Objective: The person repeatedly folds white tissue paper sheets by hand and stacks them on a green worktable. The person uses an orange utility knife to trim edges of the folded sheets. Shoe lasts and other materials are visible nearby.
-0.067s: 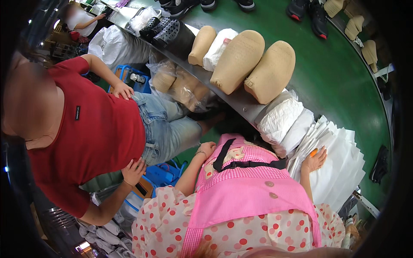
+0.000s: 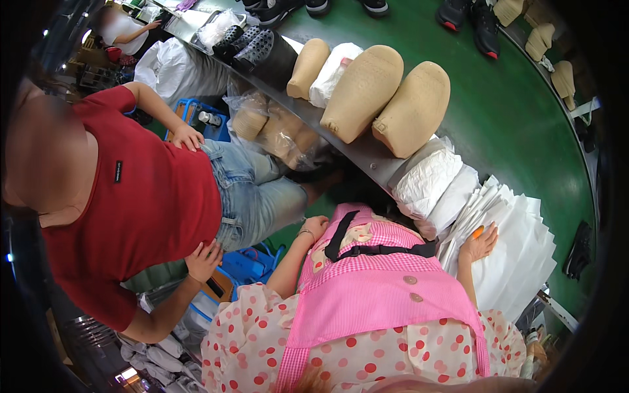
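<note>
Head view: my right grip (image 2: 480,243) lies spread flat on the stack of white paper sheets (image 2: 524,262) at the edge of the green surface (image 2: 511,118). The sheets look thin, limp and slippery, so I'd pinch one corner. My left grip (image 2: 315,226) curls beside the pink apron (image 2: 380,295); I cannot tell whether it holds anything.

Single head-worn fisheye view, looking steeply down over the wearer's own pink apron (image 2: 386,295) and spotted sleeves, close below the lens. It faces forward onto a curved green conveyor (image 2: 517,111) whose straight edges bend toward the dark rim. A person in a red shirt (image 2: 131,209) stands close at the left.
</note>
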### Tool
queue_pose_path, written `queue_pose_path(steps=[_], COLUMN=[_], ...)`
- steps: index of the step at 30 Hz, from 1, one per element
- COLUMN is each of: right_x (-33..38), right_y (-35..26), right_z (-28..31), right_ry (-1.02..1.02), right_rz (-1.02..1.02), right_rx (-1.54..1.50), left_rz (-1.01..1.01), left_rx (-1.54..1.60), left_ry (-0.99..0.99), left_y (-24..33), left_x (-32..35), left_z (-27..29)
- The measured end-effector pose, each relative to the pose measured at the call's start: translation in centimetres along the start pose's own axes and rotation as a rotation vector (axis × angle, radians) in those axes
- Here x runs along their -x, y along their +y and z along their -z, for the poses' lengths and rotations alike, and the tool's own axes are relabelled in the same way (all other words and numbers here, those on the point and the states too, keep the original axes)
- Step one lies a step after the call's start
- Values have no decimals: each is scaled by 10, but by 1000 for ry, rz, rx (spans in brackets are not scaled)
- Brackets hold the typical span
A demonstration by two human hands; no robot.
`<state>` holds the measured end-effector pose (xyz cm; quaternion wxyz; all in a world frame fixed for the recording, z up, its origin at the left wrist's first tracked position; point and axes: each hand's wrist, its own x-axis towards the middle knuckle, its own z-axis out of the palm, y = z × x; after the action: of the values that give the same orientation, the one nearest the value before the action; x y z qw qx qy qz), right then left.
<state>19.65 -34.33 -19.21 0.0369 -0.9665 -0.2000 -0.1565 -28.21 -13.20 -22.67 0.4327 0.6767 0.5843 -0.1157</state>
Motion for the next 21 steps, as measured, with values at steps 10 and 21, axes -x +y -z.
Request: queue_pose_path(steps=[10,21], right_x=[-1,2], right_y=[1,17], right_z=[-5,-17], right_ry=[5,-15], right_rz=[-3,24], right_rx=[7,26], left_rz=[16,121], left_rx=[-29,281], left_ry=[-14,196], left_y=[-9,-28], left_x=[-4,40], left_z=[-3,-63])
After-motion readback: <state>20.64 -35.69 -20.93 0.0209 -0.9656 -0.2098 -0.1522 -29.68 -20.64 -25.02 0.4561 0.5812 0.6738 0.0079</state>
